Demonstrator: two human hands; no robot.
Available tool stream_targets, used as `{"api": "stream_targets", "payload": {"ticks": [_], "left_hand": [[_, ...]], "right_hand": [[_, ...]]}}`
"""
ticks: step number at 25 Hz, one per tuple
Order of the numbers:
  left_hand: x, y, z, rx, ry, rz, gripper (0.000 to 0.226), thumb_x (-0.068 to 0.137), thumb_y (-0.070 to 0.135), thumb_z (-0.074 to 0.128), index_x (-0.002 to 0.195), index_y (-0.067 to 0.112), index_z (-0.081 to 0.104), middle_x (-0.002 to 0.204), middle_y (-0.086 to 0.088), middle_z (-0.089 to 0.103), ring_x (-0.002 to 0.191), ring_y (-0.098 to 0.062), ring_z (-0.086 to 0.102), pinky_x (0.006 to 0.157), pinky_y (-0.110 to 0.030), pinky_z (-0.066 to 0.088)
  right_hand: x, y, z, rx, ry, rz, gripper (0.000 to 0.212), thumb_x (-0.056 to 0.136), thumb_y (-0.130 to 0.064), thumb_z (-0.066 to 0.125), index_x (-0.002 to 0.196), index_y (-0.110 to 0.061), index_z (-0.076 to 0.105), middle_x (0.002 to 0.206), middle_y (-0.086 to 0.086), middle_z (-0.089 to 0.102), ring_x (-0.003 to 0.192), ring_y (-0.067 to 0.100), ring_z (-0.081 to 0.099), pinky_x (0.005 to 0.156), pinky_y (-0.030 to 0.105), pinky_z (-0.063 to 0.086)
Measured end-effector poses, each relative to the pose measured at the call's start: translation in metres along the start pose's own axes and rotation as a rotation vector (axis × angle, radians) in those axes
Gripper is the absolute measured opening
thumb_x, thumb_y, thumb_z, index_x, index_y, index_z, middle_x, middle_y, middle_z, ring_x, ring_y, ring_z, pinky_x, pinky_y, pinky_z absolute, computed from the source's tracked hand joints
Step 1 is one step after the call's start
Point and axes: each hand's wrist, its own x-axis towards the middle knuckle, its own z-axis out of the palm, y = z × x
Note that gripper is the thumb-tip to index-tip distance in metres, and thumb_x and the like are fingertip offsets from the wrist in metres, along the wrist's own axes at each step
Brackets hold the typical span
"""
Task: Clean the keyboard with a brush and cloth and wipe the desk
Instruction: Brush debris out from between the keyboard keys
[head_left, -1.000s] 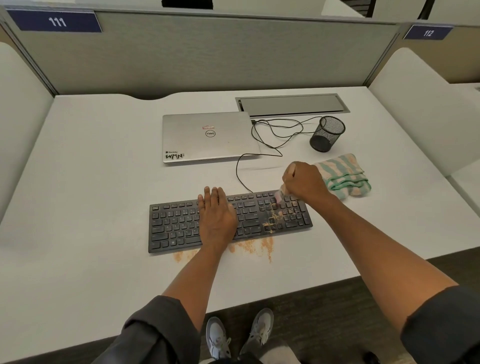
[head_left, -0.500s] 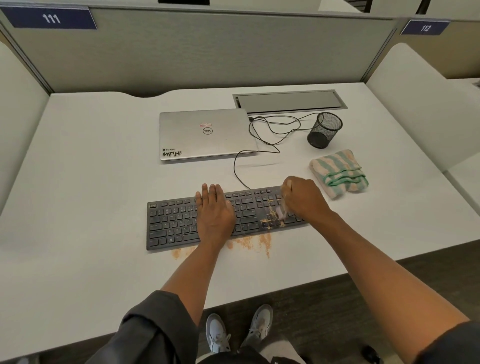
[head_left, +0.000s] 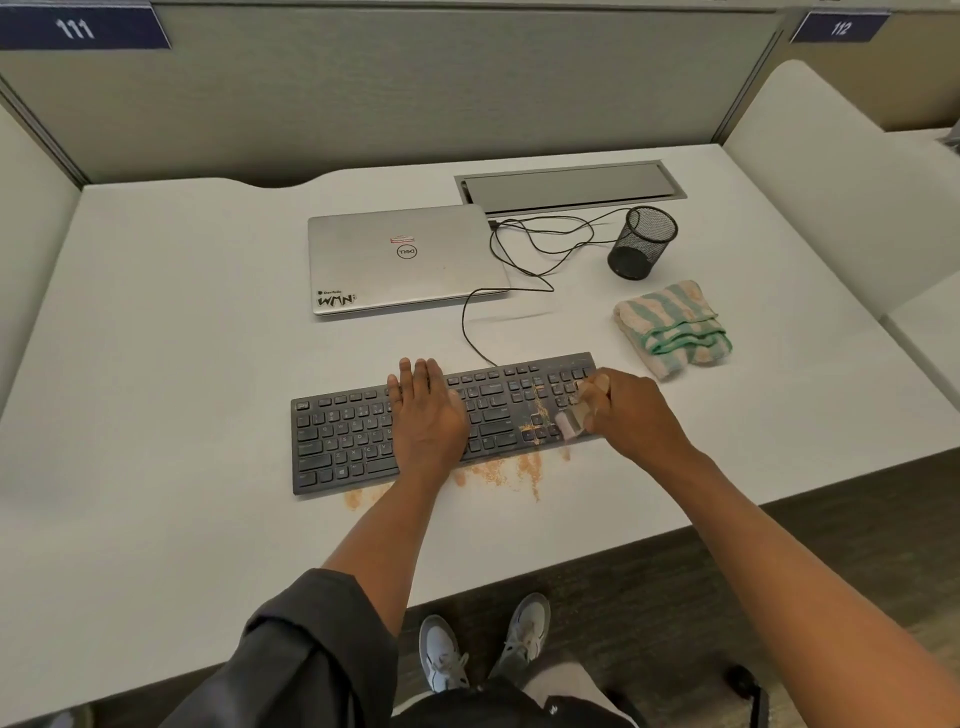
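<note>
A black keyboard (head_left: 343, 441) lies near the front of the white desk (head_left: 156, 338). My left hand (head_left: 426, 421) rests flat on its middle keys, fingers straight. My right hand (head_left: 634, 410) grips a small pale brush (head_left: 571, 423), its bristles down on the keyboard's right end. Orange crumbs (head_left: 537, 415) sit on the right-hand keys, and more orange crumbs (head_left: 498, 473) are spread on the desk along the keyboard's front edge. A folded green-and-peach striped cloth (head_left: 672, 327) lies on the desk behind my right hand, untouched.
A closed silver laptop (head_left: 405, 260) lies behind the keyboard, its black cable (head_left: 524, 254) looping to the right. A black mesh pen cup (head_left: 641, 241) lies tipped beside a grey cable hatch (head_left: 569, 184). Partition walls enclose the desk on three sides.
My right hand has swept the brush over the keyboard's right end, from its far edge toward me. More crumbs lie at the front edge. My left hand has stayed put.
</note>
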Motion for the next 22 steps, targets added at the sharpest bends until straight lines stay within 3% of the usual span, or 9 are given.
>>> {"api": "stream_targets", "payload": {"ticks": [3,10,13,18,22], "left_hand": [[0.000,-0.001,0.000,0.004,-0.006,0.008,0.062,0.105,0.029,0.027,0.158,0.000,0.017,0.166,-0.018,0.019,0.156,-0.033,0.002,0.127,-0.048,-0.004],[0.000,-0.002,-0.001,0.006,-0.006,0.016,0.061,0.105,0.029,0.027,0.158,0.000,0.019,0.165,-0.018,0.021,0.156,-0.034,0.004,0.127,-0.049,-0.002],[-0.001,-0.002,0.000,0.007,-0.010,0.015,0.060,0.105,0.029,0.027,0.157,0.000,0.020,0.165,-0.018,0.022,0.156,-0.034,0.005,0.127,-0.050,0.000],[-0.001,0.001,-0.001,0.007,-0.010,0.006,0.060,0.105,0.029,0.026,0.158,0.001,0.019,0.165,-0.016,0.021,0.156,-0.033,0.004,0.127,-0.049,0.000],[-0.002,0.002,-0.001,0.015,-0.001,0.001,0.060,0.105,0.029,0.028,0.158,0.002,0.019,0.165,-0.015,0.022,0.156,-0.032,0.004,0.127,-0.049,0.001]], "right_hand": [[0.001,0.000,-0.002,0.079,0.044,-0.009,0.023,0.099,-0.028,0.047,0.086,-0.017,0.061,0.072,0.000,0.069,0.072,0.021,0.064,0.068,0.039,0.053],[-0.018,0.004,0.009,0.024,-0.017,0.017,0.022,0.101,-0.026,0.047,0.091,-0.014,0.062,0.082,0.005,0.070,0.079,0.023,0.065,0.069,0.033,0.050],[-0.021,0.001,0.004,0.135,0.004,0.013,0.021,0.100,-0.023,0.048,0.091,-0.014,0.065,0.077,0.001,0.068,0.075,0.019,0.064,0.069,0.033,0.050],[0.002,-0.011,-0.007,0.319,0.077,-0.001,0.015,0.097,-0.018,0.055,0.092,-0.014,0.069,0.073,-0.007,0.068,0.065,-0.004,0.061,0.060,0.012,0.043],[0.034,-0.021,-0.009,0.261,-0.060,-0.004,0.016,0.094,-0.001,0.054,0.093,-0.002,0.070,0.085,0.007,0.069,0.064,-0.011,0.059,0.055,0.000,0.038]]}}
